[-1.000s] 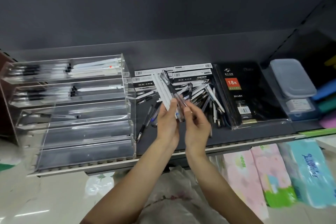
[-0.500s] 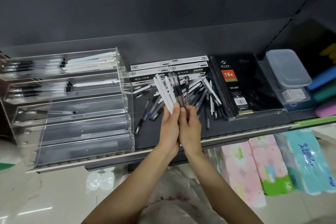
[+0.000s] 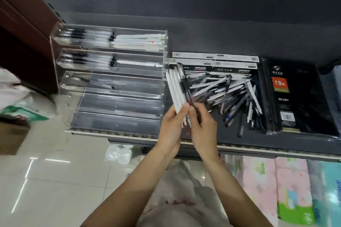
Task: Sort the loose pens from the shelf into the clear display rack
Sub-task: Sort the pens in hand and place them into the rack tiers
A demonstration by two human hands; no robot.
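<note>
White pens (image 3: 176, 90) fanned in left hand (image 3: 170, 129), mid-frame | right hand (image 3: 203, 127) pinching black pen (image 3: 185, 84) | loose pile (image 3: 230, 96) on shelf (image 3: 239, 140) | clear rack (image 3: 114, 79) left

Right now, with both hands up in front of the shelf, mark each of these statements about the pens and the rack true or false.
1. The left hand holds a fan of white pens. True.
2. The clear display rack stands to the right of the loose pen pile. False: it stands to the left of the pile.
3. Every tier of the rack is full. False: only the top two tiers show rows of pens; the lower ones look nearly bare.
4. A black diary lies to the right of the pile. True.
5. The right hand rests flat on the shelf. False: its fingers pinch a dark pen beside the white ones.
</note>
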